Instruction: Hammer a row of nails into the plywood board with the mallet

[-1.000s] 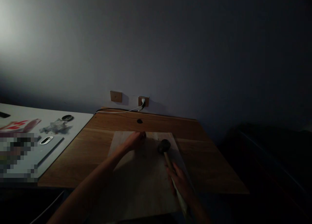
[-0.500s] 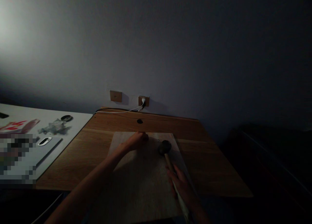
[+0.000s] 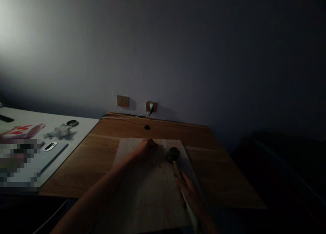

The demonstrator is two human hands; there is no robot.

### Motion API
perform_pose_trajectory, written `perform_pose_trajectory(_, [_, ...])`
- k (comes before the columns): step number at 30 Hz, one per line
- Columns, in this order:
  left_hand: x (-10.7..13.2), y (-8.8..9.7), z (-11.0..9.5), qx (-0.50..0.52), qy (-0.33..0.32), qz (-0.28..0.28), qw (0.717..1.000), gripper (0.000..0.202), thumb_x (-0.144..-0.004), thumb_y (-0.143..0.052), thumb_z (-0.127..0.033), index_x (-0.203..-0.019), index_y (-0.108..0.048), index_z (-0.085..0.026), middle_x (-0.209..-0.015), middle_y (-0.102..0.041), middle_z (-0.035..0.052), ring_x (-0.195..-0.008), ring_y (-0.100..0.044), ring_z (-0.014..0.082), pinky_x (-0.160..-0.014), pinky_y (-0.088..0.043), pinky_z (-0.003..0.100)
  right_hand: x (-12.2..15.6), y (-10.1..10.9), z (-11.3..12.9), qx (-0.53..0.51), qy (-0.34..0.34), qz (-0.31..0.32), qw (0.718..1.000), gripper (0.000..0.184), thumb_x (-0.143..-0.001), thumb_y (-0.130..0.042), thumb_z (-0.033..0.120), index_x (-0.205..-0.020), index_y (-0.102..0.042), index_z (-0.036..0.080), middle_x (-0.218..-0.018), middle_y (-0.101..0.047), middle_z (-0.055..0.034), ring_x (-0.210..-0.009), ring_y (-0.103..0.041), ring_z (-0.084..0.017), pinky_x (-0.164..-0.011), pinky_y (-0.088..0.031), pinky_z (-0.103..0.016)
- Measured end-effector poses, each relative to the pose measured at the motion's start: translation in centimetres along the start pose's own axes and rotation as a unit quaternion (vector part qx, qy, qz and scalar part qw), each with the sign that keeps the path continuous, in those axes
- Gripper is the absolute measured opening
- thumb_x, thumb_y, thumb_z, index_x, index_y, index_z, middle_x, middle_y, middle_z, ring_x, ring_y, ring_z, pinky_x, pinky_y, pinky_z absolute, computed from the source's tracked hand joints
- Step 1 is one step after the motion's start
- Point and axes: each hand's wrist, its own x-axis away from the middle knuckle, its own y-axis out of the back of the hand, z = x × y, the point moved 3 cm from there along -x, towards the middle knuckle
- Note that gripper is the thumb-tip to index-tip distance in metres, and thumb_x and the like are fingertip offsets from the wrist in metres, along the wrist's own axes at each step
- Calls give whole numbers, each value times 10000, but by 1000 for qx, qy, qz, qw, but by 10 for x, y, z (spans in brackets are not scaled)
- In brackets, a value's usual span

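A mallet [image 3: 178, 171] with a dark round head and a pale wooden handle is gripped in my right hand [image 3: 189, 190]. Its head lies over the right side of a pale wooden board [image 3: 152, 200]. Near the board's far edge, my left hand [image 3: 145, 148] is closed, fingertips pressed together and turned down; what they pinch, if anything, is too dark to make out. Just beyond the mallet head a small nail [image 3: 166, 147] stands in the board. Another thin nail-like piece [image 3: 159, 165] shows left of the mallet head.
Under the board is a brown wooden table [image 3: 219, 173] against the wall. A socket with a plug [image 3: 151, 106] and a white cable [image 3: 122, 118] are at the back. On a white table [image 3: 84, 122] at left lie a crumpled clear bag [image 3: 61, 132], a round black item [image 3: 72, 123] and a red-and-white packet [image 3: 25, 130].
My left hand has shifted slightly to the right, fingers still closed. The thin piece left of the mallet head has come into sight. My right hand and the mallet have barely moved.
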Motion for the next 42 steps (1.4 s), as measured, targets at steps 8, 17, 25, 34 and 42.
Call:
perform_pose_trajectory(8, [3, 3, -4, 29, 30, -15, 999, 214, -763, -605, -100, -939, -708, -165, -913, -701, 40, -795, -632, 150, -760, -492, 249, 0, -1, 5, -8, 8, 9, 1000, 587, -765, -633, 652, -1134, -618, 195, -627, -506, 66, -460, -476, -109, -398, -363, -215])
perform_pose_trajectory(17, [5, 6, -7, 55, 51, -27, 997, 316, -783, -559, -65, -1059, -671, -170, -849, -714, 14, -750, -640, 142, -730, -480, 246, -9, -20, 40, 8, 65, 55, 996, 419, -800, -600, 622, -897, -549, 217, -579, -458, 96, -389, -406, -72, -358, -313, -189])
perform_pose_trajectory(25, [6, 7, -10, 74, 55, -34, 995, 291, -786, -643, -140, -1075, -667, -160, -913, -740, 42, -784, -670, 178, -702, -486, 256, -30, -46, 63, 9, 102, 61, 993, 479, -827, -545, 586, -1066, -568, 171, -562, -438, 109, -365, -381, -74, -344, -310, -198])
perform_pose_trajectory(34, [6, 10, -11, 87, 71, -27, 993, 365, -791, -634, -144, -1156, -656, -142, -927, -750, 72, -833, -694, 221, -734, -502, 284, -34, -52, 59, 30, 96, 63, 993, 478, -827, -546, 603, -1045, -567, 178, -553, -424, 112, -378, -366, -82, -340, -277, -206])
perform_pose_trajectory(42, [6, 7, -6, 82, 55, -41, 994, 332, -774, -663, -178, -1105, -660, -154, -1018, -745, 69, -906, -682, 229, -802, -500, 306, -35, -53, 61, 38, 87, 59, 994, 534, -803, -561, 616, -1091, -565, 166, -550, -433, 111, -373, -367, -81, -338, -276, -204])
